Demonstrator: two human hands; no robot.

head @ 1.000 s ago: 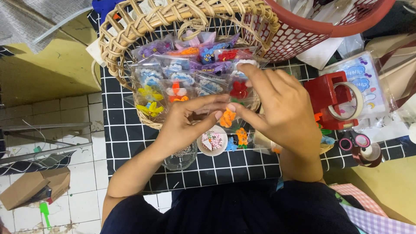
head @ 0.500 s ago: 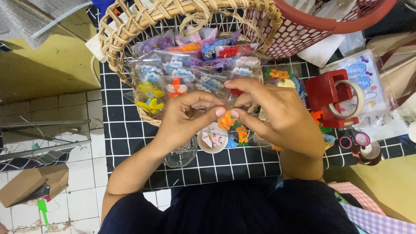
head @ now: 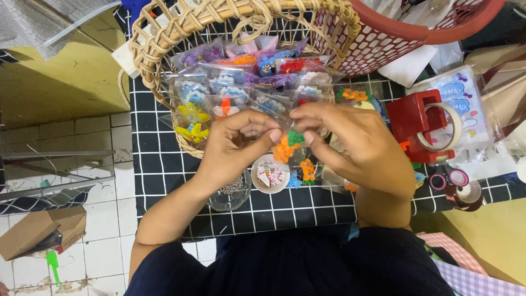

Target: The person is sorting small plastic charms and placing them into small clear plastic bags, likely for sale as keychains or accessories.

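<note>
Head view: your two hands meet at the centre of the frame, above the near edge of the black grid-patterned cloth (head: 164, 170). Your left hand (head: 233, 145) comes in from the lower left, forearm angled up and to the right, wrist bent, fingers curled inward with the thumb tip pressed forward. Your right hand (head: 356, 148) comes in from below, back of the hand toward the camera, fingers curled down and to the left. The fingertips of both hands close together on a small clear packet (head: 287, 145) holding orange and green pieces; both hands pinch it, the left at its left edge, the right at its top and right side. The packet hangs just in front of the basket rim, above the cloth.

Directly under the hands sit a small white dish of pale beads (head: 270, 174) and, just left of it, a clear glass bowl (head: 230, 192), partly hidden by your left wrist. Loose orange and blue pieces (head: 306, 171) lie beside the dish.

Beyond the hands stands a woven wicker basket (head: 159, 49) filled with clear packets of coloured trinkets (head: 219, 82). To the right are a red tape dispenser (head: 422, 123) with a roll of pale tape, and a red perforated plastic basket (head: 394, 38) at the top.
</note>
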